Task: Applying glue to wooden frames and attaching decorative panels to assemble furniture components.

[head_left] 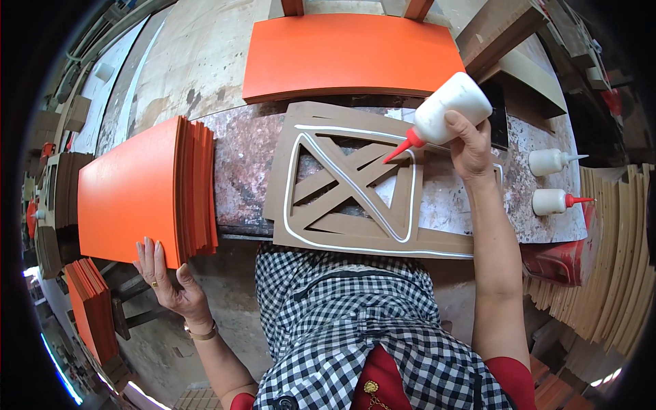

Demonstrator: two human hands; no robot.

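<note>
In my right hand [471, 145] is a white glue bottle [454, 102], tipped so its red nozzle slants down to the left. The nozzle hovers over a brown board frame [321, 242] with crossed slats and cut-out openings. White glue lines [355, 186] run along the frame's edges and one diagonal. My left hand [167, 283] has its fingers stretched out against the near edge of a stack of orange panels [130, 195], left of the frame. Part of the frame's right side is hidden behind my right forearm.
Another stack of orange panels [352, 55] lies beyond the frame. Two more glue bottles, one with a pale nozzle [547, 162] and one with a red nozzle [550, 201], lie at the table's right. Wooden strips [615, 253] stand at far right. More orange panels [92, 311] stand lower left.
</note>
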